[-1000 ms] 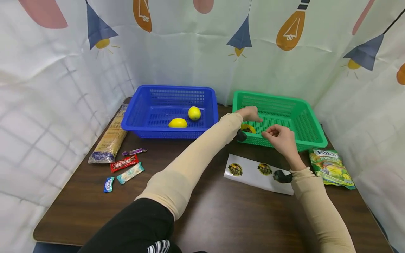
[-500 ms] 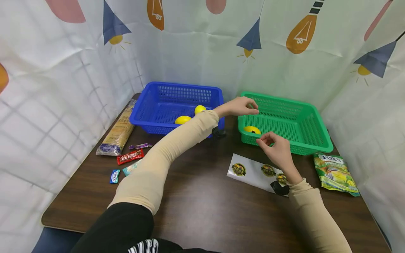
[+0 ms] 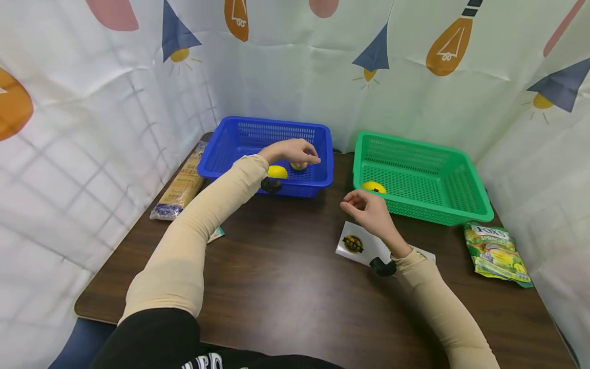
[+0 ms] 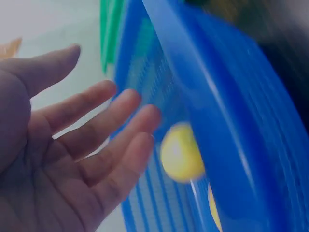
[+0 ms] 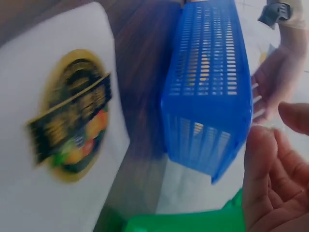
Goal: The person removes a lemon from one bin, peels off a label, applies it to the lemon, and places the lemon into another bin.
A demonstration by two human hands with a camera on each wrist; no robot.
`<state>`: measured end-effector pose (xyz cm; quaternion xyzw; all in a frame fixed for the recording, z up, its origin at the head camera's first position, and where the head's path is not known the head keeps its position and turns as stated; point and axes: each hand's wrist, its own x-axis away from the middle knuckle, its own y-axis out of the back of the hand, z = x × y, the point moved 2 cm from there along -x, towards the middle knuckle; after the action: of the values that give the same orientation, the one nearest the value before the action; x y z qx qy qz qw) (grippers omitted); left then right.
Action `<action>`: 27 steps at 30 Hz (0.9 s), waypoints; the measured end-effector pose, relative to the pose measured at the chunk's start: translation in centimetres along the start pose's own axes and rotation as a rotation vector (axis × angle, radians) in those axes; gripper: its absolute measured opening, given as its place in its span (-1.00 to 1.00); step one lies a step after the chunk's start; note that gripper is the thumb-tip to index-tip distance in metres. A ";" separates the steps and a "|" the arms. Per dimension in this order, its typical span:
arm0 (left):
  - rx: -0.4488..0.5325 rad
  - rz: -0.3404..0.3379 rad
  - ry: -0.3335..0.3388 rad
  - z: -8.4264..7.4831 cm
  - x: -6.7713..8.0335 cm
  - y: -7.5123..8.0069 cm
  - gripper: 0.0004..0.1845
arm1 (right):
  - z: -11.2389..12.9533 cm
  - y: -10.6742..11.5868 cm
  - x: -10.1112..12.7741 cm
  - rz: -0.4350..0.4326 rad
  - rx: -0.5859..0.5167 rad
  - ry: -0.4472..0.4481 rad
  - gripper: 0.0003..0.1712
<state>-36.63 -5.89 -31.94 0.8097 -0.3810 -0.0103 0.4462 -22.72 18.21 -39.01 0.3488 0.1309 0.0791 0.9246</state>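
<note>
My left hand reaches over the blue basket, fingers extended and holding nothing in the left wrist view. Just beyond its fingertips is a yellow lemon, partly hidden by the hand in the head view. A second lemon lies to its left in the same basket. My right hand hovers above the table between both baskets, its fingers loosely curled with no object visible in them. Below it lies a white sheet bearing round black-and-gold stickers. A lemon with a dark sticker sits in the green basket.
A yellow-green Foxs candy bag lies at the right. On the left is a long plastic-wrapped package; a light blue wrapper shows past my left sleeve. A printed curtain stands behind the baskets.
My left hand has moved left from the green basket to over the blue one. The right hand has drawn away from the green basket's front rim, toward the left. The view has shifted slightly.
</note>
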 end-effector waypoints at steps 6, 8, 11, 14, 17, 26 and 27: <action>0.066 0.125 0.200 3.7 0.5 2.1 -0.39 | 1.0 -0.9 -2.5 0.033 -0.109 -0.095 -0.45; 0.079 0.152 0.281 4.7 0.4 2.6 -0.36 | 1.3 -1.1 -3.3 0.015 -0.079 -0.113 -0.38; 0.037 0.193 0.394 6.0 0.2 3.1 -0.30 | 1.5 -1.6 -4.4 -0.016 0.003 -0.121 -0.31; -0.039 0.230 0.522 7.0 0.3 3.4 -0.23 | 1.7 -2.3 -5.3 -0.027 0.050 -0.133 -0.27; -0.076 0.264 0.592 7.5 0.7 3.5 -0.20 | 1.9 -2.7 -5.9 -0.028 0.063 -0.145 -0.26; -0.134 0.355 0.590 7.4 0.1 3.1 -0.24 | 2.7 -2.6 -6.4 -0.025 0.047 -0.139 -0.35; -0.136 0.356 0.572 7.4 0.1 3.0 -0.25 | 2.9 -2.7 -6.5 -0.023 0.047 -0.135 -0.35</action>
<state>-41.02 -12.23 -34.14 0.6690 -0.3741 0.2700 0.5828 -27.89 12.92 -37.51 0.3736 0.0742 0.0416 0.9237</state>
